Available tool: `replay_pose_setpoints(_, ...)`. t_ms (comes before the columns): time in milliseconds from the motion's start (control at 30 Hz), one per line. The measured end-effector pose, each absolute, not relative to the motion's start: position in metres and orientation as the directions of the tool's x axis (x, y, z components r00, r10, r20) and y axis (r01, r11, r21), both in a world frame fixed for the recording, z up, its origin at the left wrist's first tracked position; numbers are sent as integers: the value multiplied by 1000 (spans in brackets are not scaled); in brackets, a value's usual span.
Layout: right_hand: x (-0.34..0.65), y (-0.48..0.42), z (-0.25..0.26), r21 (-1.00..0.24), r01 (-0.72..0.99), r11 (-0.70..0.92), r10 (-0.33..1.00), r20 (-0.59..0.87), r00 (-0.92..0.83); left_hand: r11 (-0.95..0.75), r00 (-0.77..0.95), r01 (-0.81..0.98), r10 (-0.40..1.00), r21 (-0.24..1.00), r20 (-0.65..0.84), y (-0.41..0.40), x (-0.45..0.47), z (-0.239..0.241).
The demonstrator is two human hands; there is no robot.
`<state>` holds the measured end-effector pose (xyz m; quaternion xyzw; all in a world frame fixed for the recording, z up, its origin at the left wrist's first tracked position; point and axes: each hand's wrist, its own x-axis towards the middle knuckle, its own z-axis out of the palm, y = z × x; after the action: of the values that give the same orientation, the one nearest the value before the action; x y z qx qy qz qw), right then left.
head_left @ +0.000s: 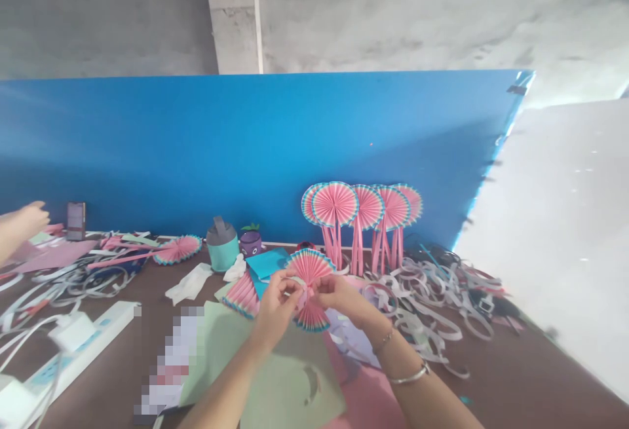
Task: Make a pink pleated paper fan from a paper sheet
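Left hand [276,304] and right hand [344,296] held forward, turned inward, both pinching the middle of a pink fan [310,265] between them, its centre partly hidden by the grip, green paper [289,376] below, forearms [230,370] cut off at the bottom edge

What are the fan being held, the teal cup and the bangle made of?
Fan: probably matte paper, judging by its crisp, sharp pleats.
Teal cup: smooth, perhaps plastic or coated metal; its even colour leaves that open.
Bangle: likely polished metal, given its silvery shine.
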<state>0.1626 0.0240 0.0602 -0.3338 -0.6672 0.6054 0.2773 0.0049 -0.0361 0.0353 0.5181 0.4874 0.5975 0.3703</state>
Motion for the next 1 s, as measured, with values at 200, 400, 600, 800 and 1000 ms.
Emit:
replay_pose_setpoints(200, 171, 32, 55, -977, 180, -115, 722, -207, -661, -295, -143, 342, 922, 892, 360, -38, 5, 35)
replay_pose_setpoints(400, 179, 36, 48, -952, 257, -168, 643, -303, -703, -209, -5, 174, 977, 962, 213, -40, 6, 35)
replay_pose_setpoints(600, 176, 36, 48, -944, 329, -32, 704, -255, -663, -96, -30, 45, 995, 994, 98, -37, 7, 30)
replay_pose_setpoints(800, 168, 34, 54, -894, 416, 167, 802, -123, -584, -150, -103, 2, 983, 989, 149, -34, 7, 27)
replay_pose_setpoints(1000, 172, 29, 56, -793, 570, 218, 798, -192, -572, -233, -58, 395, 959, 888, 277, -35, 1, 21)
